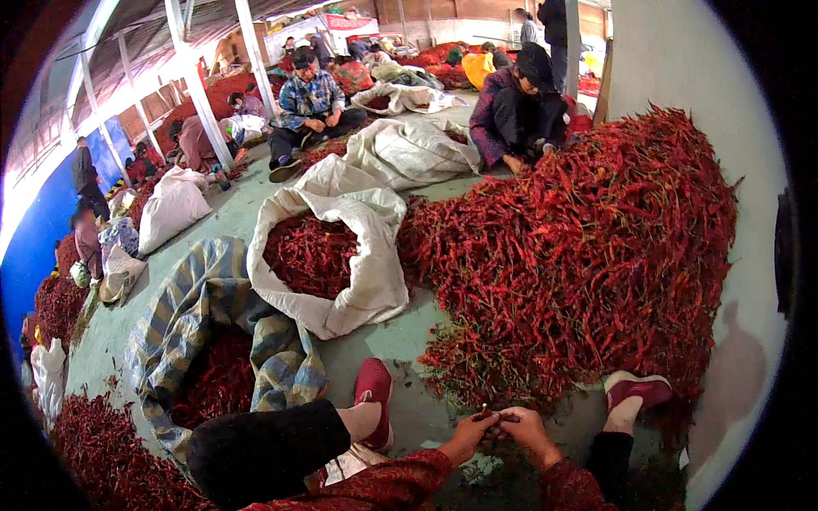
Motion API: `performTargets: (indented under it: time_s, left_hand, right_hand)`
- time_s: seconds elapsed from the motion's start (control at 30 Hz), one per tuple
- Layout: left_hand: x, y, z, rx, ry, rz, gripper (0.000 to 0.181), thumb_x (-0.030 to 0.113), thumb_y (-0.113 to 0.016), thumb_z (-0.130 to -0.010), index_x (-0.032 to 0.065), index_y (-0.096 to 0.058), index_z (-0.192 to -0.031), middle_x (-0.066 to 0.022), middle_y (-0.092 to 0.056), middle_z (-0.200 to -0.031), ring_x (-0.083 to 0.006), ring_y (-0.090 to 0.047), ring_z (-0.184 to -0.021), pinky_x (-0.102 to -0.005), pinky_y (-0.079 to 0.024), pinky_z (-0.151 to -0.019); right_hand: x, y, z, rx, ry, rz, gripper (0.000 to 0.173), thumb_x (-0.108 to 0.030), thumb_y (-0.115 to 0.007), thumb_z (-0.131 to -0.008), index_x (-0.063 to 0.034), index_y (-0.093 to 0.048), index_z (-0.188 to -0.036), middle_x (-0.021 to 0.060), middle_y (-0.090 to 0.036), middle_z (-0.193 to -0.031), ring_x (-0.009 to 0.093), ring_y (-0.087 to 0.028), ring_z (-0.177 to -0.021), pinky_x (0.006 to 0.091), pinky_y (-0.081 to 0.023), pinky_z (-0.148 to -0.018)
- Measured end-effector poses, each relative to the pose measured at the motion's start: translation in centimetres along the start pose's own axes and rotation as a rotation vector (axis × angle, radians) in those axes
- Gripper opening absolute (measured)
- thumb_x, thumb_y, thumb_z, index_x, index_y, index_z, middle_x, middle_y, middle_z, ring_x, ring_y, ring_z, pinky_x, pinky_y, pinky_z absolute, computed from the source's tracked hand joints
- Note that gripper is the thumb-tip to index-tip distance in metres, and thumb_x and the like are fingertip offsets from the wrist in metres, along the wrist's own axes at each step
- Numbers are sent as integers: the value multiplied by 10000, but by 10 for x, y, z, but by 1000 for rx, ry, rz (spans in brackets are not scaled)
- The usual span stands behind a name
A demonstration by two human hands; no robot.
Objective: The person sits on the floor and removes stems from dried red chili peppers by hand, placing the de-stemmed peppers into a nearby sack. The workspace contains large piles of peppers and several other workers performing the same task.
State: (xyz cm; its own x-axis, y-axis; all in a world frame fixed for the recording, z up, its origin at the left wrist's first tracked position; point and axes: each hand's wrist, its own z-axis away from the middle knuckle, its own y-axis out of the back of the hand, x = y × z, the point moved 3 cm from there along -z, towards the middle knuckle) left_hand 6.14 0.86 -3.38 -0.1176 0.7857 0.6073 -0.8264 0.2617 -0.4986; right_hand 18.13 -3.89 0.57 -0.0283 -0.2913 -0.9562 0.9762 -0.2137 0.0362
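My left hand (470,439) and my right hand (530,435) meet between my outstretched legs. Both pinch dark red dried chili peppers (492,434) at the fingertips; how many is too small to tell. A pale stem end pokes up above the left fingers. Just beyond my hands rises a large heap of dried red chilies (594,255), with loose stems and bits along its near edge. To the left, a white woven sack (377,281) stands with its mouth rolled down and chilies inside. Nearer me, a blue and beige checked sack (163,332) also holds chilies.
My red shoes (374,396) flank the near floor. A pale wall (684,70) borders the heap on the right. One person (517,108) crouches at the heap's far side; another (311,105) sits beyond the sacks. More chilies (108,460) lie at lower left.
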Motion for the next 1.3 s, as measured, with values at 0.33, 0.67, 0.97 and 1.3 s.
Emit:
performTargets:
  time_s: [0.33, 0.67, 0.97, 1.3]
  left_hand:
    - [19, 20, -31, -100, 133, -17, 268, 372, -547, -784, 108, -529, -737, 39, -441, -588, -63, -390, -494, -218, -288, -419]
    - [72, 3, -56, -171, 127, -387, 353, 413, -502, -797, 84, -519, -671, -14, -484, -547, -120, -430, -438, -251, -335, -402]
    - [235, 3, -57, -252, -43, -1085, 240, 287, -580, -770, 47, -575, -768, -32, -544, -597, -100, -507, -516, -237, -387, -435]
    - [249, 116, 8, -241, 369, -1082, 372, 419, -572, -746, 127, -440, -557, 34, -388, -486, -84, -339, -413, -237, -251, -392]
  right_hand:
    - [59, 56, -14, 210, -35, 856, 241, -179, -670, -643, -24, -526, -756, 112, -516, -615, 241, -531, -580, 345, -404, -511]
    - [72, 51, -20, 259, 173, 809, 200, -172, -622, -629, -46, -520, -747, 122, -527, -646, 243, -527, -611, 348, -416, -543]
    - [60, 93, 4, 115, -187, 444, 233, -213, -657, -685, -43, -540, -792, 41, -555, -619, 129, -559, -576, 284, -435, -509]
    - [64, 82, 21, -39, -376, 384, 148, -151, -618, -719, -17, -580, -769, 65, -577, -634, 106, -512, -457, 267, -398, -395]
